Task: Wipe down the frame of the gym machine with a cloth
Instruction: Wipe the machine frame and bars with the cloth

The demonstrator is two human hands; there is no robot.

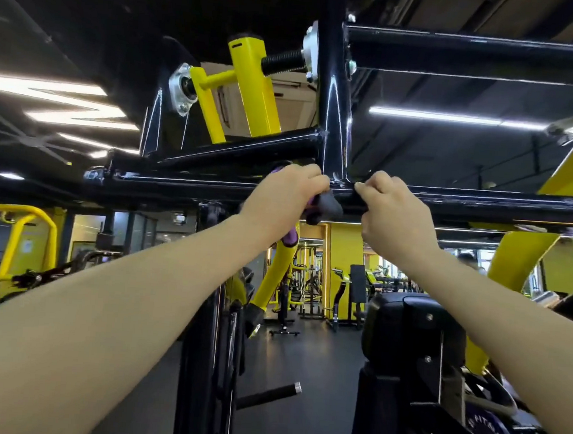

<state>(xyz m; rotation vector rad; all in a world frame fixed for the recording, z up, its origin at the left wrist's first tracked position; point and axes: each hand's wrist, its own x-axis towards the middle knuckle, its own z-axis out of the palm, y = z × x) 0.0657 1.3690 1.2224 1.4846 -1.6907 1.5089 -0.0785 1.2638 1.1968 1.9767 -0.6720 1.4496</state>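
Black frame tubing (212,186) of the gym machine is running overhead across the whole view, with a vertical post (334,94) rising from the horizontal bar right where both hands are reaching. A dark cloth (326,207) is hanging bunched just under that bar, at the joint, and the left hand (279,199) is gripping it, fingers curled round the fabric with knuckles up against the bar. Something purple (I cannot tell what it is) is showing above and below this hand. The right hand (392,210) is curling its fingers at the bar just beside the post, fingertips pinched together against the metal; whether it is holding a dark corner of the cloth or only touching the tube, I cannot tell.

Above the bar a yellow lever arm (253,89) is sitting on a threaded black shaft (282,62) between two silver bearing plates. Below, a black padded seat back (405,333) is standing near the right forearm, and a short black peg with a silver end (272,393) is sticking out from an upright. Yellow machines (25,249) are standing farther back on the dark floor.
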